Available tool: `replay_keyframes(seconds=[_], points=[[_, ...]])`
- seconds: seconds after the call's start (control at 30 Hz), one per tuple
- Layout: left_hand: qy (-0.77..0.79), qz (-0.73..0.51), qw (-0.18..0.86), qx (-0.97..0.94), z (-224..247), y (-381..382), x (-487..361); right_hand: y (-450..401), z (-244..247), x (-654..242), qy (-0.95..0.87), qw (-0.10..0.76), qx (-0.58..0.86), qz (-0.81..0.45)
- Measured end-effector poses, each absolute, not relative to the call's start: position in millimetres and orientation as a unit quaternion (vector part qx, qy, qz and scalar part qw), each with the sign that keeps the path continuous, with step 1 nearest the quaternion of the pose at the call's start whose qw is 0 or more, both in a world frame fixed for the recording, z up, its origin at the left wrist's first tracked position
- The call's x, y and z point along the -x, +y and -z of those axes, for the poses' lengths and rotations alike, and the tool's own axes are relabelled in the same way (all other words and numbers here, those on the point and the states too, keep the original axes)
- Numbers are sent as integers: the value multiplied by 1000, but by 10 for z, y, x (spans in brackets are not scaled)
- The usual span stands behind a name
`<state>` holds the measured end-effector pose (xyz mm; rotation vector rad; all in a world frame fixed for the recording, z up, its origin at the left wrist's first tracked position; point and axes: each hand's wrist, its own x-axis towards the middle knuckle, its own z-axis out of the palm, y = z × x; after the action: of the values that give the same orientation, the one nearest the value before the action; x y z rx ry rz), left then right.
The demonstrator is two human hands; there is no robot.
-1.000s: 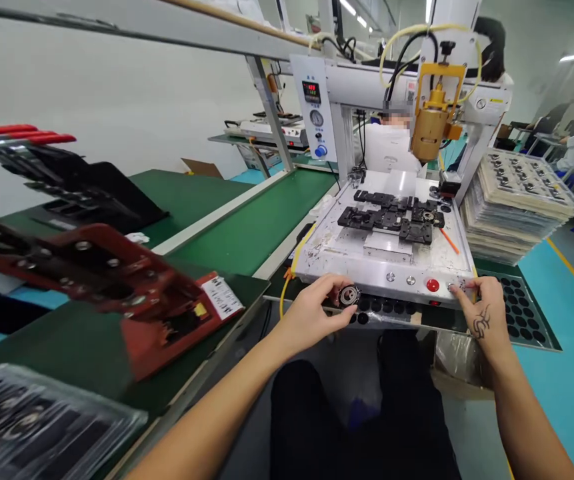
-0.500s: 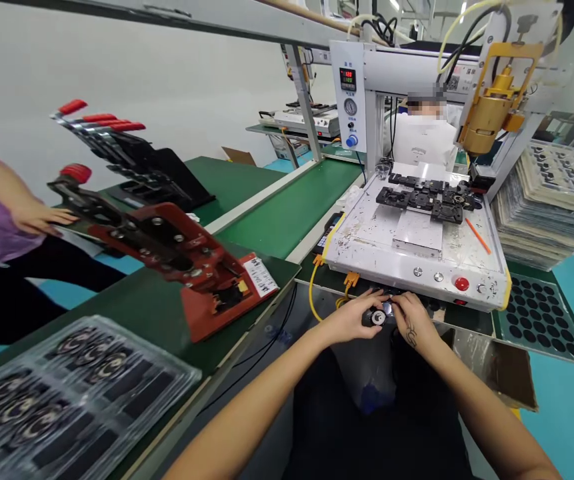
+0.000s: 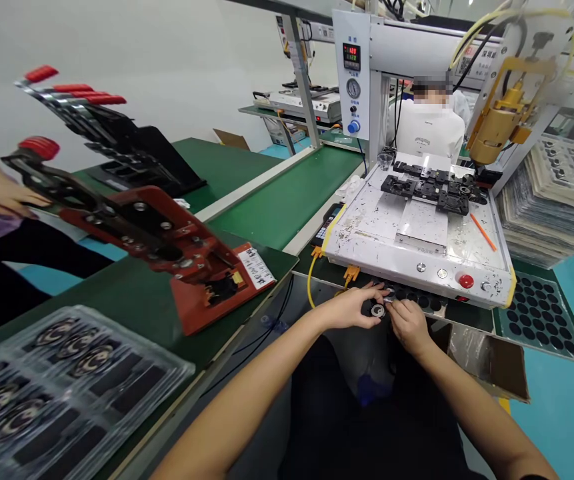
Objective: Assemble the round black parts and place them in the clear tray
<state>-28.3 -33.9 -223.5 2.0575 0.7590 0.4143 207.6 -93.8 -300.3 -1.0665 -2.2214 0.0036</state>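
Observation:
My left hand [image 3: 349,309] is closed round a small black round part with a pale ring-shaped face [image 3: 377,311], gripped between thumb and fingers. Close beside it, my right hand [image 3: 409,327] pinches a small shiny piece [image 3: 389,297] with thumb and forefinger. The fingertips of both hands nearly meet there, and they hide part of what they hold. Behind the fingers, at the bench edge, lies a sheet with black discs [image 3: 424,300].
A white dispensing machine [image 3: 367,247] stands just ahead, with black fixtures [image 3: 431,187] on its bed. On the left are a red toggle press [image 3: 187,320] and a plastic tray of parts [image 3: 177,373]. Stacked trays [image 3: 547,220] and a disc sheet [image 3: 541,313] sit right. People are nearby.
My right hand has turned, its fingers curling in closer round the shiny piece. The left hand keeps hold of the round part. The whole view has shifted slightly.

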Motion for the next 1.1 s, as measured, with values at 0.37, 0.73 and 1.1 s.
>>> replay_keyframes(seconds=[0.37,0.73,1.1], points=[[356,-237,388,-817,2238,-555,127,-1585,2735,-2294,-758,427,461,-176],[397,-388,660,-506,1967,-1341,-213,-1721,1895,-2514,-466,500,523,-510],[357,-420,781,-293,1741,-1626,-267,-1757,1924,-2614,-425,489,529,-548]])
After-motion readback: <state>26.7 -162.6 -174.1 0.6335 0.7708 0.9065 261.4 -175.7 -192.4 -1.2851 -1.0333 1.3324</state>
